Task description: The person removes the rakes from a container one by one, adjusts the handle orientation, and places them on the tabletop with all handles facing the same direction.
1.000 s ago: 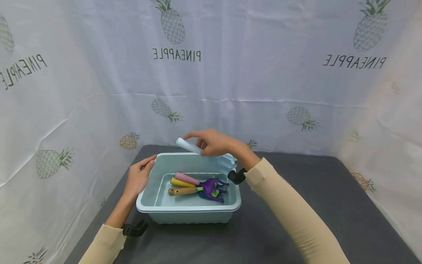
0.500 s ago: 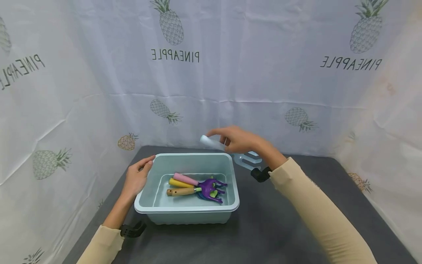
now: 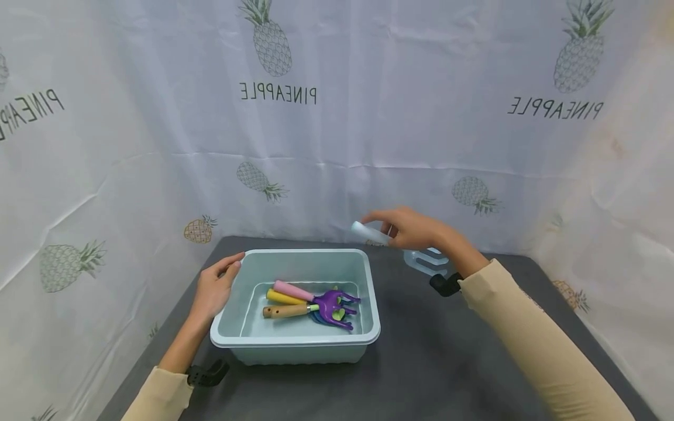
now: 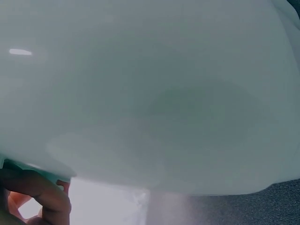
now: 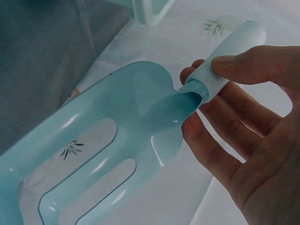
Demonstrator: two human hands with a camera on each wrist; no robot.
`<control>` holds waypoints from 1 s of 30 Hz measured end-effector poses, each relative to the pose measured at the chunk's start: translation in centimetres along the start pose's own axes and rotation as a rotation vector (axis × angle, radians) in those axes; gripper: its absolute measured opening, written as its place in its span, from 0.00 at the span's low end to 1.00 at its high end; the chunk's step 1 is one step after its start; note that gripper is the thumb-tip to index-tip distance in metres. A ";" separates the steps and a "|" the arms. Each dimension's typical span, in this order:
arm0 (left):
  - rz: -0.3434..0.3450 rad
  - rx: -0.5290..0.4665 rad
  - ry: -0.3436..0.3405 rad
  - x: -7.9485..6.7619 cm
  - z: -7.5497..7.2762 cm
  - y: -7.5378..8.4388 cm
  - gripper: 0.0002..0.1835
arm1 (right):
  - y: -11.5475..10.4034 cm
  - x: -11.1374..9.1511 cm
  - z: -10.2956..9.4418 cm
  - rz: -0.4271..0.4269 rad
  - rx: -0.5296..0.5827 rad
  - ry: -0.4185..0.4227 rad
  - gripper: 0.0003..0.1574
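Observation:
My right hand (image 3: 416,228) holds a light blue garden fork (image 5: 140,103) in the air, to the right of a pale blue-green plastic basin (image 3: 295,340). Thumb and fingers pinch its handle near the neck, and the slotted head points right. At the basin's left rim, my left hand (image 3: 215,286) grips the edge. Inside the basin lie a purple claw rake (image 3: 330,305), a pink handle (image 3: 292,290), a yellow handle (image 3: 281,298) and a wooden handle (image 3: 284,311). The heads overlap, so some are partly hidden. Basin wall (image 4: 150,93) fills most of the left wrist view.
A dark grey tabletop (image 3: 411,362) lies under the basin and extends to its right. White curtains (image 3: 358,117) printed with pineapples stand behind and on both sides. Each wrist wears a black strap (image 3: 207,374).
My right hand has carried the garden fork rightward, from over the basin to beyond its right rim. My left hand has stayed at the left rim.

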State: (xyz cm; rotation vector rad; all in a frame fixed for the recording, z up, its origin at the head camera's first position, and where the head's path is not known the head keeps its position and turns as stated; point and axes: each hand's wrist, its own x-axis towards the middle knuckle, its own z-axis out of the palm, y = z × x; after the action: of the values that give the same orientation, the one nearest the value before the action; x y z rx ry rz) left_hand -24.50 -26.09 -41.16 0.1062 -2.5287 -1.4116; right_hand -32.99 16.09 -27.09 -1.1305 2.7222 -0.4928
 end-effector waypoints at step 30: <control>-0.021 0.013 0.001 -0.1 0.2 0.3 0.27 | 5.3 -3.2 1.4 0.145 -0.041 0.003 0.44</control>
State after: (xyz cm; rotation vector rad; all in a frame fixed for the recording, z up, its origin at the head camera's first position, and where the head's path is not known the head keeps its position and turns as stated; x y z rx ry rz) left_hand -24.47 -25.77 -41.07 0.1366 -2.5441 -1.4022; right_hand -33.92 21.53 -30.22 -0.9331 2.8028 -0.4197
